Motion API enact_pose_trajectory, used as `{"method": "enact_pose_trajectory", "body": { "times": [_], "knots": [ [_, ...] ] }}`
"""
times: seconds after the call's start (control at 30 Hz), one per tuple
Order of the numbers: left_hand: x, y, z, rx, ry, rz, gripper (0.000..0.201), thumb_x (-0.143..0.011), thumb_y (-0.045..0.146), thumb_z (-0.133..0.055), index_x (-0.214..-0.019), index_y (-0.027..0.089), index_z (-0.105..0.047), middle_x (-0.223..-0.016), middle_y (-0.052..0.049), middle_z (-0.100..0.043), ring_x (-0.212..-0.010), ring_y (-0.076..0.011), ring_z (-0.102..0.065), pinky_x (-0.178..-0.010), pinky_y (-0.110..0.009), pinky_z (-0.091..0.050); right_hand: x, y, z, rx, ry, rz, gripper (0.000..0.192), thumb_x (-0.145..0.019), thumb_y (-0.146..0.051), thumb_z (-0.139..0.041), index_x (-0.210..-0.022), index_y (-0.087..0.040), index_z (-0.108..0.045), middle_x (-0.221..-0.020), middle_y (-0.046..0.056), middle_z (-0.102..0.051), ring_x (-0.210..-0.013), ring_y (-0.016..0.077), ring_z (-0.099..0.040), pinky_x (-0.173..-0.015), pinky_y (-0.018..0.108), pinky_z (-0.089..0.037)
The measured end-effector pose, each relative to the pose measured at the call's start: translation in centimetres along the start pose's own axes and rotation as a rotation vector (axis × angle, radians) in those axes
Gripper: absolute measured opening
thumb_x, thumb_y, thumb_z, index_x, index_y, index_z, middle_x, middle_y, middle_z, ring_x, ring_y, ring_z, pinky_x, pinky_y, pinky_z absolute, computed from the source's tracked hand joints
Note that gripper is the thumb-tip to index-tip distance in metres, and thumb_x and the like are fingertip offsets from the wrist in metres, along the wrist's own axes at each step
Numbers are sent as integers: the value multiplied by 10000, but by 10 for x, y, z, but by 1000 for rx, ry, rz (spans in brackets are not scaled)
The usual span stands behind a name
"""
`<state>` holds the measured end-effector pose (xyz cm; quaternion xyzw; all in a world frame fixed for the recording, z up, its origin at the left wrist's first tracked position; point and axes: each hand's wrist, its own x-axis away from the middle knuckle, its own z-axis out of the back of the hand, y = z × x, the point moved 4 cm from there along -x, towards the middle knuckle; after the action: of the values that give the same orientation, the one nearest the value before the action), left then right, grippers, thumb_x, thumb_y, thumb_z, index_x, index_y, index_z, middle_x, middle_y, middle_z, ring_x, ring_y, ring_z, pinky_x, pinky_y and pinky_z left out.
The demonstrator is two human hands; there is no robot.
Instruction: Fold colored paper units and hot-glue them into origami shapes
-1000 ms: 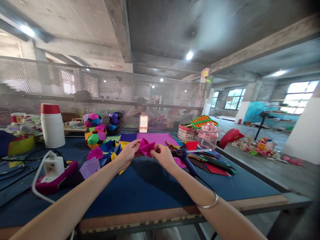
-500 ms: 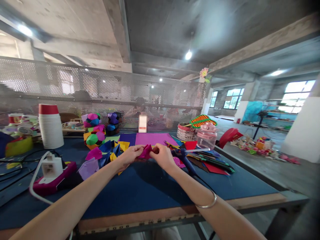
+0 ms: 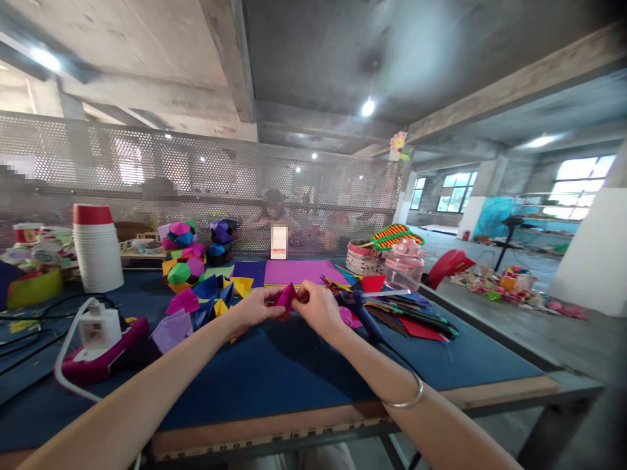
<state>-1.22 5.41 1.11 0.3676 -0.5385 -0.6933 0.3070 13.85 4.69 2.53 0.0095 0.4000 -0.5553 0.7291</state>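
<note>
Both sets of fingertips pinch 1 folded magenta paper piece (image 3: 287, 296), held just above the blue table mat (image 3: 274, 378): the left hand (image 3: 255, 308) grips it from 9 o'clock, the right hand (image 3: 317, 307) from 3 o'clock. At 9 o'clock, loose folded papers (image 3: 196, 310) crowd close. At 3 o'clock lies a blue glue gun (image 3: 365, 313). Toward 6 o'clock the mat is bare down to the table's near edge (image 3: 294, 434).
</note>
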Motion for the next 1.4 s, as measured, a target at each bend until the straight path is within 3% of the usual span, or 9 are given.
{"method": "enact_pose_trajectory", "body": {
  "times": [0.17,0.43,0.57,0.7,0.87,1.03,1.1,1.4],
  "knots": [
    [0,1,-2,33,12,37,444,-739,300,-655,-1151,141,-610,-921,-91,-688,-758,-162,-660,-776,-319,-512,1,0,-2,-20,9,16,128,-707,-258,-610,-653,-206,-506,-602,-28,-593,-549,114,-508,-517,215,-260],
    [-8,-4,7,-120,180,-46,235,-732,195,-579,-925,91,-663,-647,-15,-655,-540,-138,-625,-557,-255,-517,4,-5,-7,-138,-25,119,133,-692,-221,-618,-650,-199,-493,-604,-36,-584,-549,103,-496,-526,200,-301],
    [-10,-8,17,-217,259,-99,265,-666,85,-518,-871,111,-685,-602,9,-652,-519,-133,-626,-520,-226,-505,4,-5,-11,-197,-50,135,153,-731,-287,-628,-675,-200,-515,-621,-28,-597,-562,108,-515,-529,198,-324],
    [-9,-8,21,-276,319,-111,272,-655,97,-500,-853,124,-685,-585,10,-656,-519,-153,-639,-508,-238,-509,4,-6,-9,-258,-29,135,201,-776,-389,-616,-748,-204,-543,-649,-23,-607,-575,112,-529,-530,199,-340],
    [-8,-10,11,-256,271,-118,276,-624,74,-482,-820,139,-665,-638,-6,-677,-574,-175,-664,-548,-260,-528,4,-13,1,-245,45,207,227,-801,-428,-605,-802,-207,-556,-627,-31,-582,-565,112,-515,-544,207,-350],
    [-7,-9,0,-148,151,-90,128,-648,144,-564,-759,143,-627,-634,-15,-673,-599,-188,-660,-587,-293,-531,4,-13,2,-169,71,266,133,-847,-313,-559,-776,-201,-578,-732,9,-636,-703,143,-569,-643,226,-387],
    [-7,-7,-3,-86,124,-46,164,-661,192,-600,-808,130,-638,-670,-26,-681,-639,-196,-665,-620,-310,-533,4,-11,2,-147,82,267,99,-844,-276,-554,-788,-198,-579,-740,14,-635,-720,148,-572,-660,231,-393],
    [-5,-5,-4,29,143,6,296,-667,248,-662,-929,109,-666,-745,-39,-674,-705,-174,-647,-690,-291,-508,2,-8,0,-182,105,246,92,-813,-252,-569,-883,-194,-572,-750,11,-631,-707,147,-581,-661,234,-408]
  ]
}}
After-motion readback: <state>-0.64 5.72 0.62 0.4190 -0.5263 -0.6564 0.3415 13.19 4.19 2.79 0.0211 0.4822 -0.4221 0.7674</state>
